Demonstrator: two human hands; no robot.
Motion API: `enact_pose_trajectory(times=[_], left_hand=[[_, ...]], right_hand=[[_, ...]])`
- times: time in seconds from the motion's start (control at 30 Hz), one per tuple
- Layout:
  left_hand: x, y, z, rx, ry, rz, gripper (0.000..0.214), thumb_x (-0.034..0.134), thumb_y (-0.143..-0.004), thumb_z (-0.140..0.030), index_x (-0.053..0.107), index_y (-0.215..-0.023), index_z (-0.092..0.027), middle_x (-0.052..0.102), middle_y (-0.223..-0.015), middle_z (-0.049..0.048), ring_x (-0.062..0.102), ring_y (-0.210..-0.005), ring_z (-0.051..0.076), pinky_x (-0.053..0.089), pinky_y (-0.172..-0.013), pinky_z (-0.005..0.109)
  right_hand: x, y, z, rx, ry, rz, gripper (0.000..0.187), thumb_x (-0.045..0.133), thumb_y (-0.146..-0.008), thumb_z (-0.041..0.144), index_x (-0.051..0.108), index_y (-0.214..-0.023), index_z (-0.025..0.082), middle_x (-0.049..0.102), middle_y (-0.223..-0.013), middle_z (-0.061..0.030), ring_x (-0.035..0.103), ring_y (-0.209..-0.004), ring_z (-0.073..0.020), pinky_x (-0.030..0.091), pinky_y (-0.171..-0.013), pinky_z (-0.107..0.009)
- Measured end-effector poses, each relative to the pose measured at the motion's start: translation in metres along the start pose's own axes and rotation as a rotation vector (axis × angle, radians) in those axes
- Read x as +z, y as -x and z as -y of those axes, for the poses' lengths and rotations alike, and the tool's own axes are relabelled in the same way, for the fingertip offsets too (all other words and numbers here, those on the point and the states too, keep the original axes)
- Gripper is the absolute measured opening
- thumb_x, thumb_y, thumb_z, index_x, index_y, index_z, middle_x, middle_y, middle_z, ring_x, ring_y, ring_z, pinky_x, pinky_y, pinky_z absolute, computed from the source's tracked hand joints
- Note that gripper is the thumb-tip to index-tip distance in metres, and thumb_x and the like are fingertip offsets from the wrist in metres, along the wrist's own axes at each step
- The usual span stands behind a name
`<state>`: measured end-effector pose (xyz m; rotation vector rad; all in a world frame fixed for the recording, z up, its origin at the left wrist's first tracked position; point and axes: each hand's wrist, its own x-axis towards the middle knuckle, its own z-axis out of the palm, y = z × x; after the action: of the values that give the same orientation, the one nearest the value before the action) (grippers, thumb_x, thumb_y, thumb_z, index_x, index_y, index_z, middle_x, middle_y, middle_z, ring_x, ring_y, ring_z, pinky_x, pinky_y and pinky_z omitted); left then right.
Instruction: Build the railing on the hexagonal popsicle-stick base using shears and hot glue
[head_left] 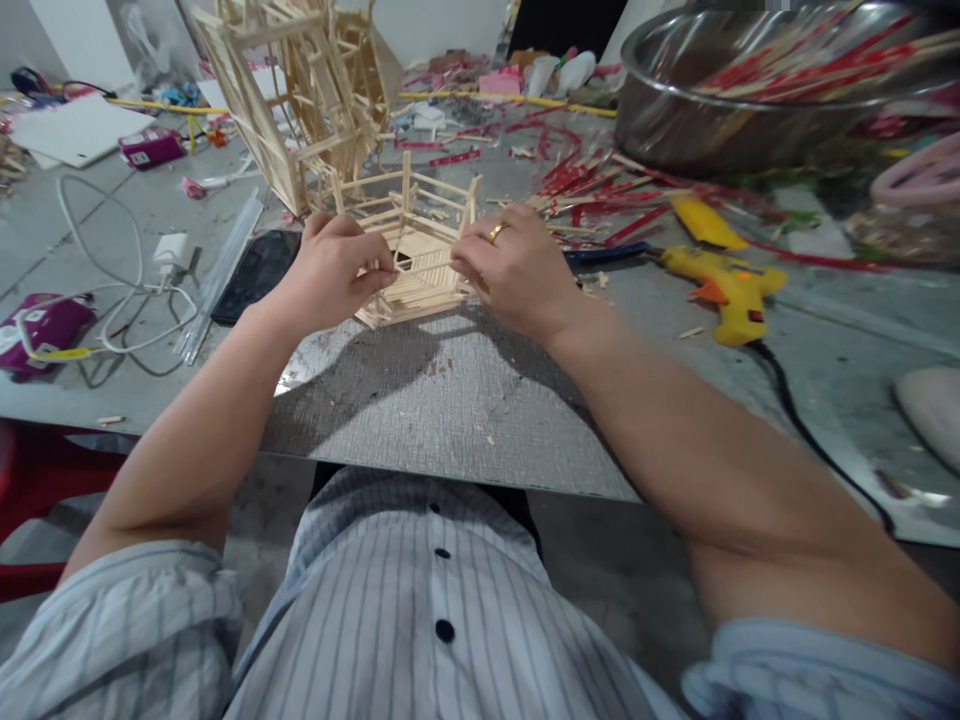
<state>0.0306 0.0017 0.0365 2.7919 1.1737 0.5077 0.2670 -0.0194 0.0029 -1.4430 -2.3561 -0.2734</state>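
Observation:
Between my two hands stretches a thin wooden stick (426,267), each end pinched in my fingertips. My left hand (341,262) is closed at its left end and my right hand (514,262) at its right end. The stick lies across the near side of a small many-sided frame (405,190) built of wooden sticks, with a slatted floor (420,290) and short posts. Whether the stick touches the posts is hidden by my fingers. A taller stick structure (300,100) stands just behind, to the left.
At right lies a yellow glue gun (724,285) with a black cord. Behind it stands a metal basin (652,130) holding sticks. Red-wrapped sticks (577,185) litter the table. A dark phone (259,270), a white charger (172,252) and purple packs (45,330) lie left.

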Motion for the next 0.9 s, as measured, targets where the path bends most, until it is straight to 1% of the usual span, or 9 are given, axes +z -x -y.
enact_pose_trajectory(times=[0.1,0.17,0.23,0.37,0.47,0.57,0.63,0.73,0.9], left_hand=[[-0.003,0.001,-0.001,0.029,0.036,0.015,0.015,0.061,-0.081,-0.038,0.065,-0.086,-0.024,0.066,-0.088,0.0050,0.056,-0.104,0.028,0.030,-0.105,0.052],[-0.005,0.001,0.000,0.046,0.061,0.031,0.014,0.061,-0.082,-0.038,0.066,-0.089,-0.026,0.067,-0.089,0.0047,0.057,-0.104,0.028,0.031,-0.106,0.052],[-0.006,0.001,0.001,0.041,0.078,0.042,0.014,0.060,-0.084,-0.037,0.066,-0.090,-0.027,0.067,-0.090,0.0043,0.057,-0.106,0.027,0.030,-0.107,0.051],[-0.004,0.000,0.004,0.011,0.063,0.040,0.013,0.059,-0.085,-0.036,0.067,-0.090,-0.026,0.068,-0.092,0.0050,0.058,-0.107,0.027,0.031,-0.108,0.050],[-0.002,-0.001,0.004,-0.003,0.027,0.010,0.013,0.061,-0.085,-0.035,0.068,-0.090,-0.025,0.069,-0.091,0.0048,0.060,-0.103,0.026,0.033,-0.107,0.051],[-0.001,-0.001,0.002,-0.020,-0.011,-0.011,0.012,0.061,-0.086,-0.034,0.068,-0.089,-0.025,0.070,-0.090,0.0036,0.062,-0.101,0.025,0.034,-0.106,0.050],[-0.001,-0.002,0.001,-0.032,-0.033,-0.009,0.012,0.061,-0.087,-0.034,0.069,-0.088,-0.025,0.070,-0.090,0.0032,0.062,-0.101,0.025,0.034,-0.105,0.049],[-0.001,-0.002,-0.001,-0.049,-0.053,-0.012,0.013,0.060,-0.089,-0.035,0.069,-0.087,-0.026,0.070,-0.089,0.0023,0.062,-0.101,0.023,0.034,-0.106,0.049],[0.000,-0.002,-0.002,-0.053,-0.071,-0.056,0.013,0.060,-0.088,-0.036,0.070,-0.084,-0.028,0.070,-0.086,0.0034,0.063,-0.099,0.023,0.035,-0.106,0.050]], right_hand=[[-0.001,0.000,-0.001,-0.019,-0.025,-0.003,0.042,0.025,-0.099,0.038,0.065,-0.103,0.028,0.067,-0.118,-0.0083,0.051,-0.113,-0.0256,0.034,-0.100,-0.048],[0.000,0.001,-0.002,-0.022,-0.051,-0.011,0.043,0.023,-0.099,0.041,0.066,-0.100,0.033,0.067,-0.117,-0.0062,0.049,-0.113,-0.0259,0.034,-0.099,-0.048],[0.000,0.002,-0.003,-0.024,-0.066,-0.025,0.042,0.025,-0.099,0.041,0.066,-0.098,0.034,0.068,-0.115,-0.0057,0.050,-0.113,-0.0258,0.035,-0.099,-0.048],[0.000,0.004,-0.004,-0.055,-0.011,-0.067,0.035,0.031,-0.098,0.033,0.066,-0.101,0.027,0.069,-0.113,-0.0077,0.057,-0.109,-0.0244,0.038,-0.102,-0.046],[0.000,0.004,-0.006,-0.103,0.025,-0.101,0.034,0.033,-0.099,0.030,0.066,-0.098,0.022,0.070,-0.109,-0.0103,0.060,-0.106,-0.0238,0.043,-0.099,-0.043],[0.002,0.003,-0.010,-0.141,0.031,-0.118,0.034,0.035,-0.100,0.030,0.067,-0.094,0.019,0.071,-0.105,-0.0117,0.061,-0.102,-0.0236,0.044,-0.098,-0.042],[0.003,0.003,-0.012,-0.151,0.025,-0.133,0.031,0.038,-0.099,0.030,0.067,-0.094,0.018,0.071,-0.105,-0.0118,0.061,-0.102,-0.0239,0.044,-0.097,-0.042],[0.005,0.002,-0.013,-0.154,-0.004,-0.156,0.027,0.041,-0.098,0.030,0.067,-0.094,0.021,0.071,-0.106,-0.0104,0.061,-0.102,-0.0229,0.044,-0.097,-0.042],[0.006,0.003,-0.014,-0.158,-0.004,-0.165,0.026,0.043,-0.098,0.030,0.066,-0.093,0.020,0.071,-0.105,-0.0106,0.061,-0.101,-0.0239,0.044,-0.096,-0.044]])
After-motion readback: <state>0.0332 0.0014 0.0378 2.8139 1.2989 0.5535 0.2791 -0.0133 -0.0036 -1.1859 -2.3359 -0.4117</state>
